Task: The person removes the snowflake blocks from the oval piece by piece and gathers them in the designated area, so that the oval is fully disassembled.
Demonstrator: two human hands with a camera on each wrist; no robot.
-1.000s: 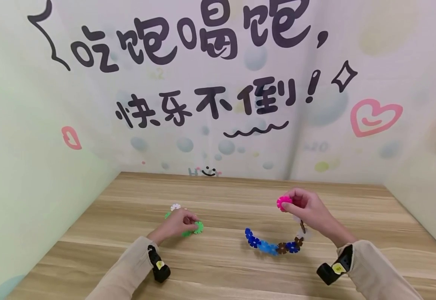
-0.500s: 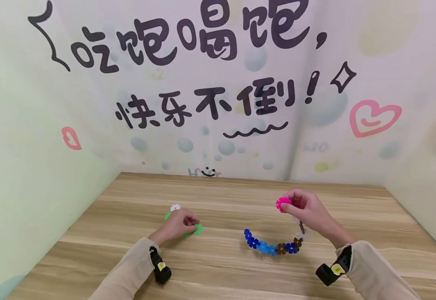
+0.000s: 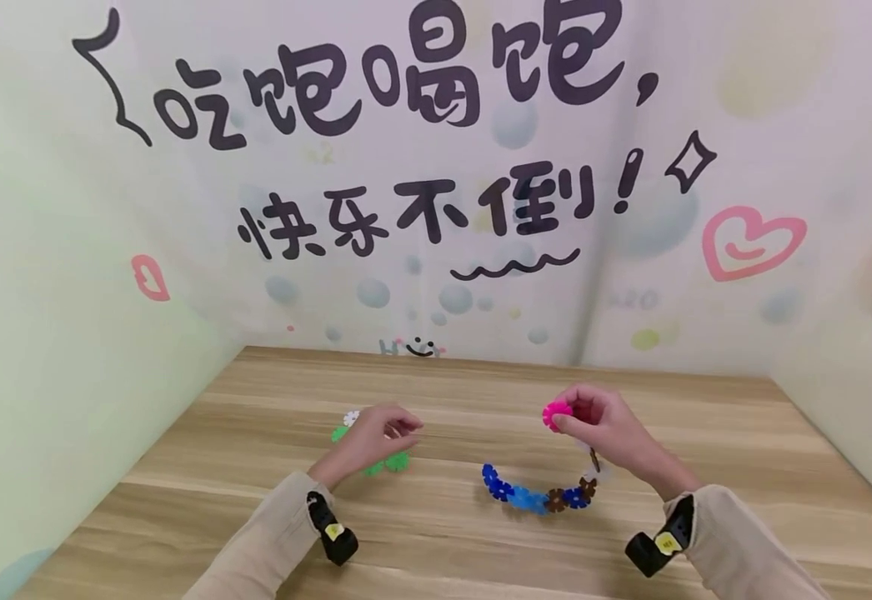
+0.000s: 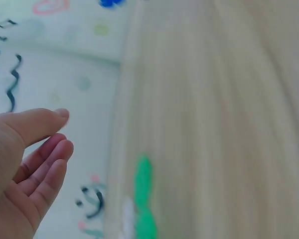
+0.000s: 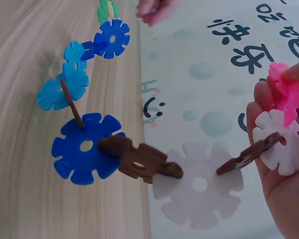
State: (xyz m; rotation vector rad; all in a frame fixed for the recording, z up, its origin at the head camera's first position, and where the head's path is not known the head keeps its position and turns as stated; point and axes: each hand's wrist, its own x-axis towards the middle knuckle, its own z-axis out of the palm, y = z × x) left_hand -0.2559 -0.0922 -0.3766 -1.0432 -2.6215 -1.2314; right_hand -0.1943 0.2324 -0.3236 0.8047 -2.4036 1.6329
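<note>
My right hand (image 3: 607,427) pinches a pink slotted snowflake disc (image 3: 555,416) between thumb and fingers. From it hangs a curved chain of interlocked discs: white discs (image 5: 199,204), brown discs (image 5: 139,162), dark blue discs (image 5: 87,149) and light blue discs (image 5: 57,94). The chain's dark blue end (image 3: 490,475) points up to the left. My left hand (image 3: 368,440) hovers over the left part of the table with thumb and fingers loosely bent and apart, holding nothing. Below and behind it lie green discs (image 3: 397,462) and a white disc (image 3: 350,417), partly hidden by the hand.
The wood-grain table (image 3: 436,550) meets a printed cloth backdrop (image 3: 436,308) at its far edge, with pale walls on both sides. A black camera is strapped to each wrist.
My left hand has let go of the green disc and risen slightly up and right; the green disc stays on the table. My right hand has shifted slightly left and down with the chain.
</note>
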